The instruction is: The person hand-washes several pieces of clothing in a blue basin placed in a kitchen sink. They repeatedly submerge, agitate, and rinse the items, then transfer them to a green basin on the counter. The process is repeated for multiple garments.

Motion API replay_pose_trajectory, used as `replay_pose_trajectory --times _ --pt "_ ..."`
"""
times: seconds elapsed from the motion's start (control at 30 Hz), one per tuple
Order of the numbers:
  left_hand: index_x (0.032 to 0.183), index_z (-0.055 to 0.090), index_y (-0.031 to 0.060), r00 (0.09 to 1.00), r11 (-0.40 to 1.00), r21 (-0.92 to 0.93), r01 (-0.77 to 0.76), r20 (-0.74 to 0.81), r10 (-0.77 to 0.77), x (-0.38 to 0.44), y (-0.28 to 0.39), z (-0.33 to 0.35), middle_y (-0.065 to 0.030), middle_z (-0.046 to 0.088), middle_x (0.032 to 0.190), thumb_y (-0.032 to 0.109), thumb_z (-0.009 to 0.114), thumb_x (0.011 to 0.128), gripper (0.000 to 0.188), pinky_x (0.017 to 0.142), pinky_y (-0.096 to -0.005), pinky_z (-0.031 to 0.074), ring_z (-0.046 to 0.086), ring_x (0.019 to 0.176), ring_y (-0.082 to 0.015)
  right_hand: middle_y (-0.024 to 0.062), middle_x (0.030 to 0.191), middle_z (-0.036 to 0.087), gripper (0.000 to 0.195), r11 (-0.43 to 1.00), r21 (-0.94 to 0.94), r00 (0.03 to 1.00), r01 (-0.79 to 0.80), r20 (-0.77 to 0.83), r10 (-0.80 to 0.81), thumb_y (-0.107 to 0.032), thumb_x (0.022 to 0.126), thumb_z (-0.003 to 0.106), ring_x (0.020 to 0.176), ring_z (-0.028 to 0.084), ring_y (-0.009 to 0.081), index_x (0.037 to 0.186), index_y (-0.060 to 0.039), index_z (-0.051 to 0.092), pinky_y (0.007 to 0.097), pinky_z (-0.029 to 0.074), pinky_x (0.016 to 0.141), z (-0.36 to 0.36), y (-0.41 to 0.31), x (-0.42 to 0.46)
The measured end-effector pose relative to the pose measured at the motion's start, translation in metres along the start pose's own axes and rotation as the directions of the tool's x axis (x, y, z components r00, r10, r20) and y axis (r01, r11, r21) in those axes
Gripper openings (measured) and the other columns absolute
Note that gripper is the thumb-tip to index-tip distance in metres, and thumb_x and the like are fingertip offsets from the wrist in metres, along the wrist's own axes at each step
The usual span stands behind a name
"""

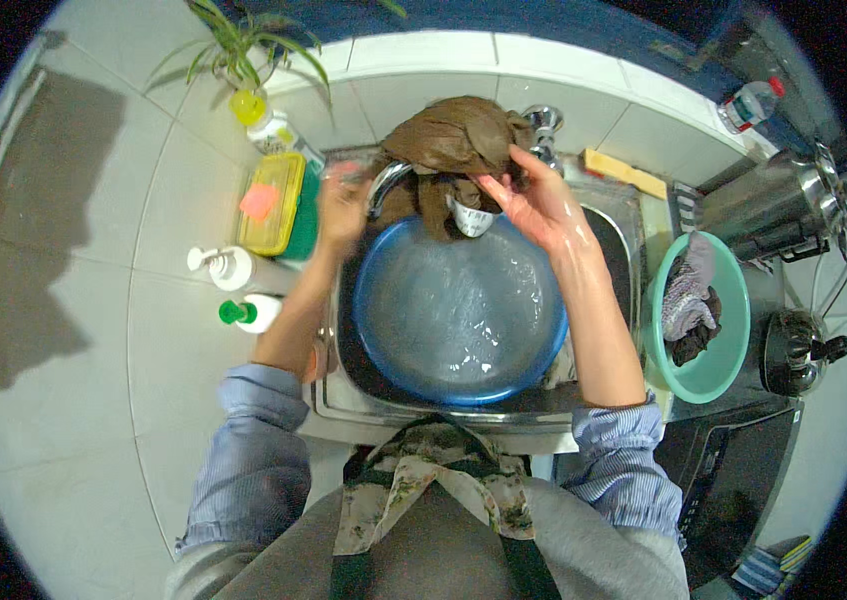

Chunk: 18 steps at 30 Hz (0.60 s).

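Observation:
A wet brown cloth point(457, 135) lies draped over the faucet point(389, 184) at the back of the sink, with one end hanging down beside a white piece bearing writing point(473, 219). My right hand point(539, 202) touches the right side of the cloth with its fingertips, fingers spread; whether it grips a fold is unclear. My left hand point(344, 202) is blurred, just left of the faucet, and its fingers are hard to make out. Below both hands, a blue basin point(461, 397) full of cloudy water sits in the steel sink point(333, 390).
Left of the sink stand pump bottles point(232, 268), a yellow soap box point(273, 225) and a potted plant point(239, 52). On the right are a green basin point(738, 322) holding cloths, a steel pot point(768, 199) and a kettle point(795, 352). A yellow bar point(622, 172) lies at the back.

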<state>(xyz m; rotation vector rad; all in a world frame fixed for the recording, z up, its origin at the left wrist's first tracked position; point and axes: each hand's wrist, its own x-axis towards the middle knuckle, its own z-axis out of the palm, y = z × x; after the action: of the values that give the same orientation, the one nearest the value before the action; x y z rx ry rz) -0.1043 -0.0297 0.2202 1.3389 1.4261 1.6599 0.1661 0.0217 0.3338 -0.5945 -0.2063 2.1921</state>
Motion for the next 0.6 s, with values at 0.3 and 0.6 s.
replay_pose_trajectory --times 0.3,0.6 --pt "0.117 0.044 0.0134 0.749 0.742 -0.109 0.661 0.154 -0.645 -0.055 0.001 0.062 -0.001 0.047 0.115 0.028 0.061 0.08 0.043 0.07 -0.0337 0.044 0.044 0.099 -0.0147 0.0022 0.085 0.061 0.037 0.958 -0.239 0.986 0.158 -0.018 -0.168 -0.021 0.085 0.053 0.068 0.059 0.0099 0.12 -0.0167 0.043 0.0247 0.05 0.057 -0.087 0.003 -0.029" --pt "0.124 0.041 0.0109 0.985 0.897 0.421 -0.131 0.156 0.071 -0.038 0.008 0.023 -0.0135 0.051 0.104 0.011 0.064 0.072 0.057 0.086 -0.037 0.036 0.048 0.096 -0.0276 0.0118 0.101 0.051 0.043 0.978 -0.105 0.68 -0.179 -0.732 0.046 -0.038 0.085 0.037 0.09 0.053 0.0279 0.113 -0.0066 0.043 0.0432 0.046 0.077 -0.303 0.055 0.045"
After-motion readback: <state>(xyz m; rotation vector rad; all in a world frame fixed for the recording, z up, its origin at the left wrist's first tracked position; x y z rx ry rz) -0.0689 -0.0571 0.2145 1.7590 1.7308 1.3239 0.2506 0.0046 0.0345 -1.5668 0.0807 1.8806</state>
